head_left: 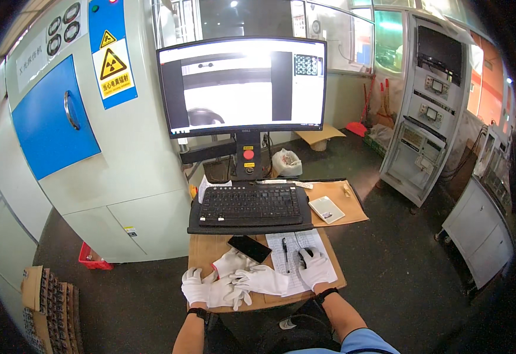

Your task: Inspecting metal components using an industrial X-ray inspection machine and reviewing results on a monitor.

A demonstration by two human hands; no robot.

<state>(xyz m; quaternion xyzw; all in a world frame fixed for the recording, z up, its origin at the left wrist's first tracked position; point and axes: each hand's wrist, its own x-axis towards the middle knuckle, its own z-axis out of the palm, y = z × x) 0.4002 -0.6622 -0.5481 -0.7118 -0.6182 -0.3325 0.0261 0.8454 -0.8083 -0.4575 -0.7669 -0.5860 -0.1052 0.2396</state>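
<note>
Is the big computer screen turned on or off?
On. The monitor glows bright white and grey with picture windows, above the black keyboard. The right hand rests on a mouse below.

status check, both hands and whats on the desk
Left hand gloved, flat on spare white gloves. Right hand gloved, cupped over black mouse on paper form. Phone and pen between the hands.

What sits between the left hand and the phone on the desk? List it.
A small heap of loose white gloves lies between the gloved left hand and the black phone. Nothing else visible is in that gap. The right hand rests on the mouse.
</note>
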